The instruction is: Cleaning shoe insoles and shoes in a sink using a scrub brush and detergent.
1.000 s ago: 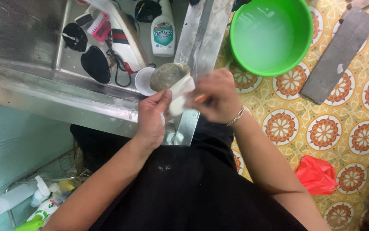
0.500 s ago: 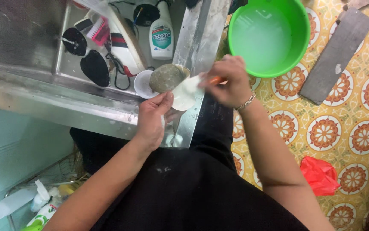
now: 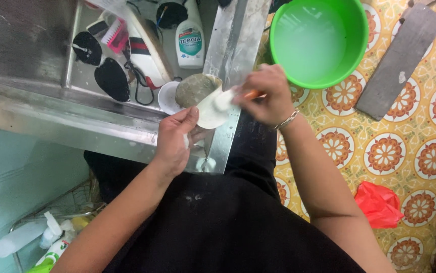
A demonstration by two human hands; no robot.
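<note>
Gripping a white shoe [image 3: 205, 101] from below, the left hand [image 3: 175, 139] holds it sole-up over the edge of the steel counter [image 3: 51, 126], while the right hand [image 3: 266, 93] pinches an orange-handled brush [image 3: 238, 95] whose white head touches the shoe's rim. Just beyond lie a white spray bottle [image 3: 190, 38], a pink brush [image 3: 114, 35] and black insoles [image 3: 112, 78]. A green basin [image 3: 319, 40] stands on the patterned floor [image 3: 420, 151] near a red bag [image 3: 379, 205].
</note>
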